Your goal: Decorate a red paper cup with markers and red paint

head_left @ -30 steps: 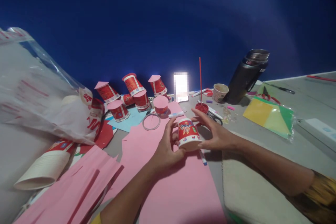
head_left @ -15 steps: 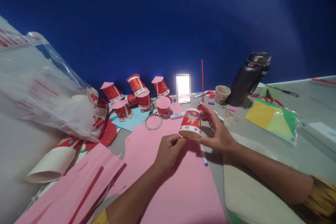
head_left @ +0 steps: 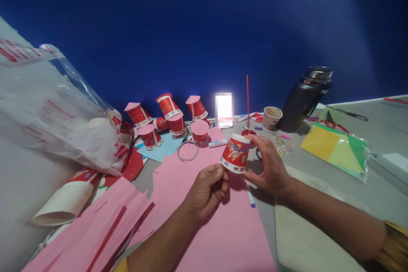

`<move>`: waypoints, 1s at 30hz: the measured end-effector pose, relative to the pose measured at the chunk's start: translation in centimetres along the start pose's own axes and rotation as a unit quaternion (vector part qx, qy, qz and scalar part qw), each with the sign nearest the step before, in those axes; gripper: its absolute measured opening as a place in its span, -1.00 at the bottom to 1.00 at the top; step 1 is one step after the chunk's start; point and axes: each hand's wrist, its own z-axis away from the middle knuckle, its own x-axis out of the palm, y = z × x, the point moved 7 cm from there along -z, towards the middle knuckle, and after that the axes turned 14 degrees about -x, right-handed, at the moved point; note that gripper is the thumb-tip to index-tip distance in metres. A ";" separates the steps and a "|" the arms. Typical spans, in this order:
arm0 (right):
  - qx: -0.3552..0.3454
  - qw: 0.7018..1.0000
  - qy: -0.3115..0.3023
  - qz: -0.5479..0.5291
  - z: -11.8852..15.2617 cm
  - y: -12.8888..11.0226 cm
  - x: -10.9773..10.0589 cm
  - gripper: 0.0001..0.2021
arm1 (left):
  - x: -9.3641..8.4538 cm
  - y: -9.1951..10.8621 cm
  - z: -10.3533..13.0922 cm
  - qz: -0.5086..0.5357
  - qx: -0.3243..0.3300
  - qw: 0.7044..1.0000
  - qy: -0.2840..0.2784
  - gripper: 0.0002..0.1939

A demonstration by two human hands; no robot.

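Over the pink paper sheet (head_left: 219, 229), a red-and-white printed paper cup (head_left: 235, 154) is held upside down, slightly tilted. My right hand (head_left: 270, 165) grips it from the right, with fingers at its upper end and the thumb at the lower rim. My left hand (head_left: 208, 191) is closed at the cup's lower left rim, with thumb and curled fingers pinching there; the fingertips are partly hidden. Just beneath lies a marker (head_left: 249, 193) with a blue end. Behind the cup is a small red container (head_left: 250, 132) below an upright red stick (head_left: 247, 97).
Several upturned red cups with pink paper tops (head_left: 150, 137) stand at the back left. A wire ring (head_left: 188, 151) lies before them. Plastic bag (head_left: 70, 110) and stacked cups (head_left: 60, 204) are left. A black flask (head_left: 304, 100), small patterned cup (head_left: 272, 117) and pliers (head_left: 334, 124) are right.
The cup has tipped so that its open underside no longer shows and its printed side faces me. My left hand has turned, with its curled fingers now showing. The view has shifted slightly.
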 end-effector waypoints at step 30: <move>0.238 0.922 -0.004 -0.306 1.1 3.4 0.7 -0.34 | -0.8 0.6 0.0 -0.039 0.017 0.999 -0.018 -0.58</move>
